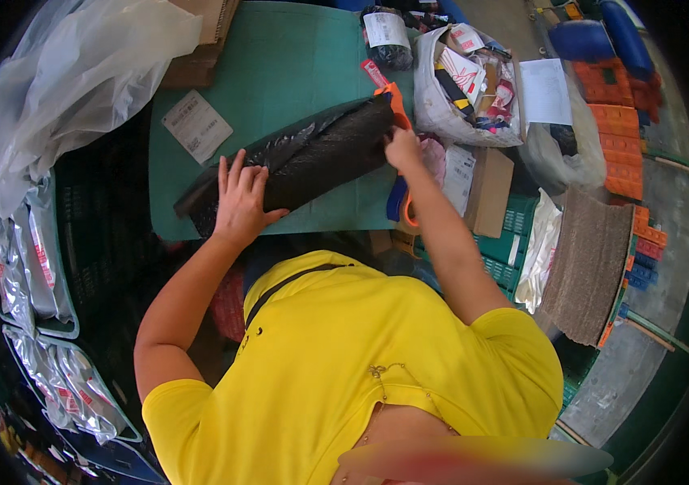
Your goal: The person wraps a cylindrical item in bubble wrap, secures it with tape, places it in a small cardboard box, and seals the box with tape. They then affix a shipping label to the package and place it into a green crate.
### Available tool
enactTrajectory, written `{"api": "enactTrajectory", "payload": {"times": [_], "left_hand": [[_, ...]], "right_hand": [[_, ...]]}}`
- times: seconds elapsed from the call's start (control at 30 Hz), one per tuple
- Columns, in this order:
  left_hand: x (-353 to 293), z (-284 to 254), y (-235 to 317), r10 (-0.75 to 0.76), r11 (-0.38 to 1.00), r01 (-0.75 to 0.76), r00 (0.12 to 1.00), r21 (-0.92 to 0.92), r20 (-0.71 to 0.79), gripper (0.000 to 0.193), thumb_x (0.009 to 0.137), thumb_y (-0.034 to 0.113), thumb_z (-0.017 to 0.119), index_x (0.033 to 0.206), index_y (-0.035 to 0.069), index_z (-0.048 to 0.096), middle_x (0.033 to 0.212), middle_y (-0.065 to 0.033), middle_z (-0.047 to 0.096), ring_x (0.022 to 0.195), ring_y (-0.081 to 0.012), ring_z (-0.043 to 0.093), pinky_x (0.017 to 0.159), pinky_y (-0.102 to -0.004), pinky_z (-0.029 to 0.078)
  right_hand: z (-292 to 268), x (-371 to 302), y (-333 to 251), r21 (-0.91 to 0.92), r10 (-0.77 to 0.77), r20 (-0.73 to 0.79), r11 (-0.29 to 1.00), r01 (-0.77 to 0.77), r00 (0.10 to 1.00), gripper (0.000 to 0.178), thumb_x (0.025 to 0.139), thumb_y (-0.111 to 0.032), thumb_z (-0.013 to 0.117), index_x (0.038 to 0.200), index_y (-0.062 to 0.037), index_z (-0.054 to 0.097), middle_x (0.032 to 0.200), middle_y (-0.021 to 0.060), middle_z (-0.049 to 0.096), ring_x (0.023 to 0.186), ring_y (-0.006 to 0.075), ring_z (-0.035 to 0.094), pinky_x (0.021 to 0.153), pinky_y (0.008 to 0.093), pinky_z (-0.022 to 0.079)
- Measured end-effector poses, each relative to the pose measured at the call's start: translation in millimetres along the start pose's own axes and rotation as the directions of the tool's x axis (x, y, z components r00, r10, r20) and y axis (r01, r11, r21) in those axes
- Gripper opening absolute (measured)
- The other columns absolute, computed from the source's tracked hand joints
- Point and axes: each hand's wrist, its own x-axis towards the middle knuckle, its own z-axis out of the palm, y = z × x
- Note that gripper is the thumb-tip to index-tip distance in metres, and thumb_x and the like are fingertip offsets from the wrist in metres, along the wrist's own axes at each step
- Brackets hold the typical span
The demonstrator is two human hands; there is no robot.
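A long bundle in shiny black plastic wrap [320, 153] lies slantwise across the green tabletop [296, 48]. My left hand [239, 194] rests on its left part with the fingers spread. At the bundle's right end my right hand [403, 151] is closed, apparently pinching the black plastic; the fingertips are partly hidden. Just beyond that hand, an orange plastic piece [393, 99] sticks out past the bundle's end. A white printed label sheet [197, 127] lies flat to the left of the bundle. Below my right wrist is an orange and blue ring-shaped object [407, 212].
A white box [449, 109] crammed with small items stands at the far right of the table, beside a black-wrapped package [386, 40]. Clear plastic sheeting [77, 89] drapes over the left. Crates with silvery packets [41, 250] stand lower left; grey-brown sheets [587, 267] are stacked right.
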Motion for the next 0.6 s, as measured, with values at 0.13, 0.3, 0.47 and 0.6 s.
{"api": "enactTrajectory", "payload": {"times": [0.13, 0.3, 0.47, 0.6], "left_hand": [[-36, 30, 15, 0.026, 0.999, -0.028, 0.999, -0.043, -0.045, 0.071, 0.059, 0.029, 0.086, 0.118, 0.0, 0.059, 0.123, -0.0134, 0.052, 0.132, -0.0375, 0.037, 0.106, -0.0526, 0.031], [-69, 60, 37, 0.106, 0.993, -0.097, 0.983, 0.064, -0.15, 0.058, 0.066, 0.028, 0.079, 0.116, 0.004, 0.062, 0.126, -0.0084, 0.052, 0.133, -0.0353, 0.039, 0.104, -0.0478, 0.035], [-78, 73, 37, 0.063, 0.998, -0.057, 0.978, 0.035, -0.199, 0.058, 0.065, 0.027, 0.077, 0.117, 0.007, 0.06, 0.127, -0.0085, 0.053, 0.131, -0.0331, 0.043, 0.103, -0.0458, 0.037], [-65, 59, 34, 0.01, 1.0, -0.014, 0.987, -0.025, -0.159, 0.06, 0.062, 0.026, 0.079, 0.116, 0.008, 0.059, 0.129, -0.0087, 0.052, 0.132, -0.0322, 0.04, 0.103, -0.0466, 0.036]], "right_hand": [[-87, -9, -46, 0.145, -0.093, 0.089, 0.986, 0.079, 0.992, 0.036, 0.091, -0.037, 0.058, 0.107, -0.0068, 0.067, 0.094, 0.0239, 0.068, 0.09, 0.0432, 0.064, 0.079, 0.05, 0.05], [-150, -20, -145, 0.853, -0.237, -0.156, 0.457, 0.251, 0.959, 0.041, 0.098, -0.038, 0.054, 0.082, -0.0009, 0.064, 0.07, 0.0075, 0.067, 0.063, 0.0161, 0.064, 0.059, 0.0293, 0.049], [-110, -109, -201, 0.831, -0.271, -0.019, 0.53, 0.166, 0.962, 0.039, 0.099, -0.032, 0.054, 0.072, -0.0045, 0.06, 0.065, 0.0006, 0.06, 0.058, 0.0084, 0.053, 0.054, 0.0282, 0.041], [-109, -185, -142, 0.795, -0.073, 0.463, 0.475, -0.377, 0.884, 0.034, 0.098, -0.029, 0.053, 0.09, 0.0026, 0.064, 0.069, 0.0043, 0.061, 0.064, 0.0104, 0.055, 0.06, 0.028, 0.045]]}}
